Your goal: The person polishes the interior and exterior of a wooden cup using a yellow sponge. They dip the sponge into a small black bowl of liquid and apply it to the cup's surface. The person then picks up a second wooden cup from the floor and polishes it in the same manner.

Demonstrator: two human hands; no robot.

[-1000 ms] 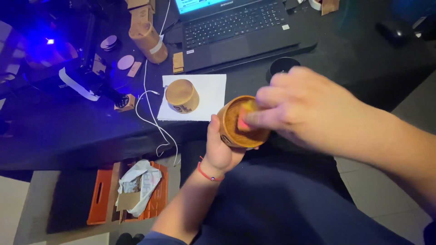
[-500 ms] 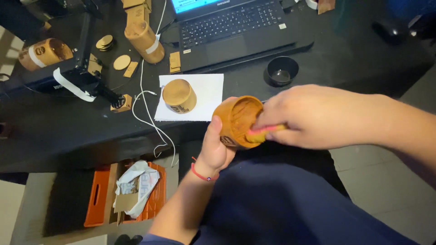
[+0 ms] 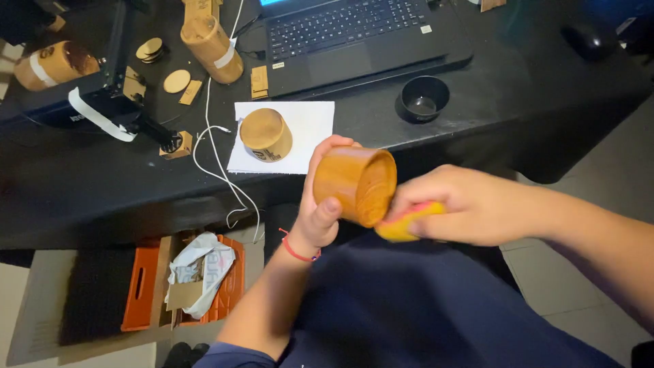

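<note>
Fingers of my left hand (image 3: 320,211) are wrapping a wooden cup (image 3: 355,184) while my right hand (image 3: 463,204) is pinching a yellow pad (image 3: 402,228) against its bottom edge.

Two wooden cups (image 3: 355,184) (image 3: 266,134); one laptop (image 3: 354,34); one black bowl (image 3: 424,99).

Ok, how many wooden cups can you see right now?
4: one held in the left hand, wooden cup; one upside down on the white paper; one lying by the laptop; one taped at far left. More may be hidden.
</note>
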